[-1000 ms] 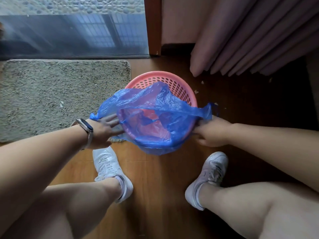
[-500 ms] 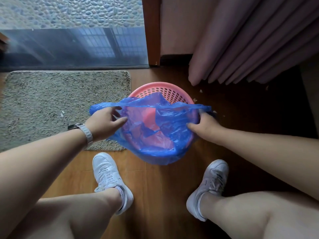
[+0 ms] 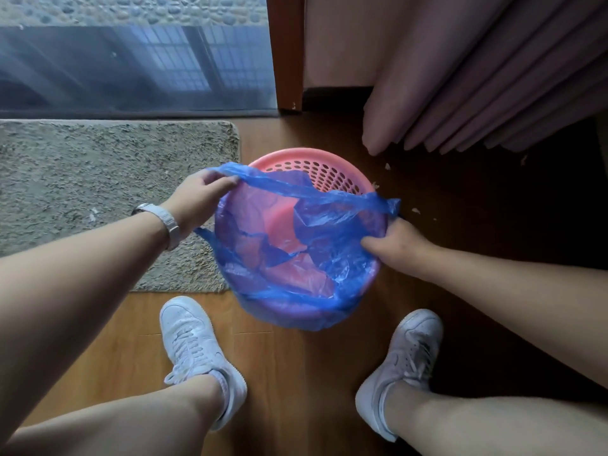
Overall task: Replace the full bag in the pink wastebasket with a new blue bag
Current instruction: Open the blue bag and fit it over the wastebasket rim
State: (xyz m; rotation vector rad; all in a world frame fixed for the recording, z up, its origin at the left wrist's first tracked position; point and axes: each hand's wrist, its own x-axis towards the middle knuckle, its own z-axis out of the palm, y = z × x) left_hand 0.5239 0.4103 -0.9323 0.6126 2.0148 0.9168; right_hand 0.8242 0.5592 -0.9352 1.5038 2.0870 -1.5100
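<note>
The pink wastebasket [image 3: 316, 166] stands on the wooden floor between my feet and the curtain. A thin blue bag [image 3: 329, 258] lies inside it, its near edge folded over the basket's front rim. The far edge stretches as a band across the opening, short of the perforated back wall. My left hand [image 3: 197, 199] pinches that band at the basket's left rim. My right hand [image 3: 391, 245] grips the bag at the right rim, fingers pressed inside. Pink basket bottom shows through the bag's middle.
A grey shaggy mat [image 3: 112, 199] lies left of the basket. Pink curtain folds [image 3: 477, 87] hang behind on the right, with small scraps on the floor below. A glass door [image 3: 131, 60] and wooden post [image 3: 284, 51] stand behind. My white shoes [image 3: 197, 343] flank the basket.
The bag has gone down from above the basket into it, and its front edge now wraps the rim. My left hand moved up to the far-left rim; my right hand pressed inside.
</note>
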